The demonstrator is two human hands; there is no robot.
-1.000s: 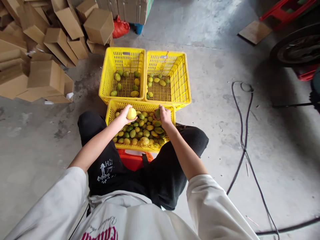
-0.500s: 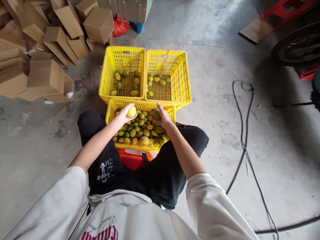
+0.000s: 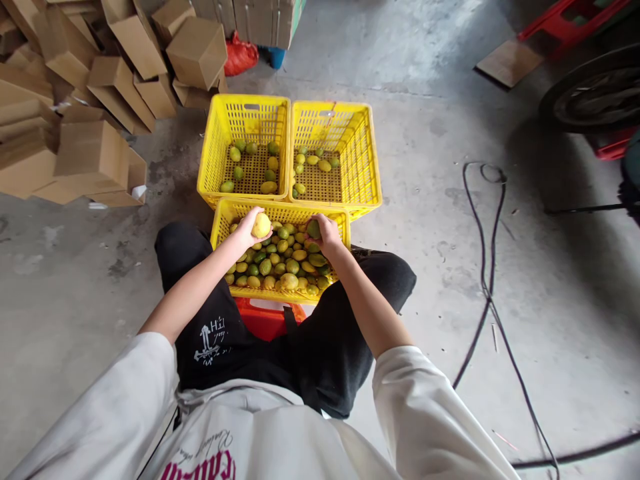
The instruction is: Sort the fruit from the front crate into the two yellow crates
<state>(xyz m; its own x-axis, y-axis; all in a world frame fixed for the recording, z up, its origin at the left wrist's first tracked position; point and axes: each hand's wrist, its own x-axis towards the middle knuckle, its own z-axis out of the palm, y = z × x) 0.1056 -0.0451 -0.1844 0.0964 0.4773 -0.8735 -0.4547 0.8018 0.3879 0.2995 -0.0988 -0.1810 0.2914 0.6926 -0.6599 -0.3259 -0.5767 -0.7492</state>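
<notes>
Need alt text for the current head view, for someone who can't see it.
Seated person's left hand holds a yellow fruit and right hand a dark green fruit, both over a yellow crate of green and yellow fruit. Two more yellow crates with fewer fruits stand beyond; cardboard boxes lie upper left.

Cardboard boxes (image 3: pixel 93 153) heaped upper left, stacked at odd angles, white scrap (image 3: pixel 139 191) at the near edge. Red bag (image 3: pixel 241 55) just beside the heap, by a big carton (image 3: pixel 263 21); blue object under it, mostly hidden. Right side: black cable (image 3: pixel 489 299) looped and crossed over itself on grey concrete floor (image 3: pixel 435 227). Upper right: flat board (image 3: pixel 510 63), red plastic frame (image 3: pixel 563 28), dark wheel (image 3: pixel 553 100), partly cut off.
</notes>
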